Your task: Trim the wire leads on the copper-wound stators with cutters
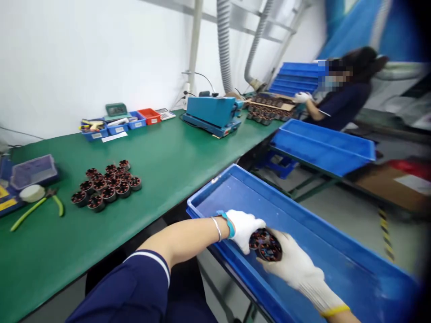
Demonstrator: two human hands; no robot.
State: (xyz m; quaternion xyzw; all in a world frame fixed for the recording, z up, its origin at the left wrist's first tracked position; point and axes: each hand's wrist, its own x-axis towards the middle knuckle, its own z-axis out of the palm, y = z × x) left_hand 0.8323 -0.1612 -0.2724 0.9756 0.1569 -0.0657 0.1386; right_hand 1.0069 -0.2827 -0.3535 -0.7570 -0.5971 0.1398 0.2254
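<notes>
Both of my hands wear white gloves and are together over the blue tray (208, 190) in front of me. My left hand (240, 228) curls around a round motor stator (256, 238) with dark casing and copper windings. Pressed up beside it is a second motor stator (272, 251), which my right hand (292, 260) grips from the right side. The undersides of both parts are hidden, so I cannot tell whether they touch the tray floor. A teal wristband (230, 224) circles my left wrist.
On the green table (161, 166) stand a cluster of similar stators (108, 194), green-handled cutters (37, 207), a clear purple bin (34, 172) and a teal machine (211, 114). A co-worker (346, 98) is at the far end, near another blue tray (325, 146).
</notes>
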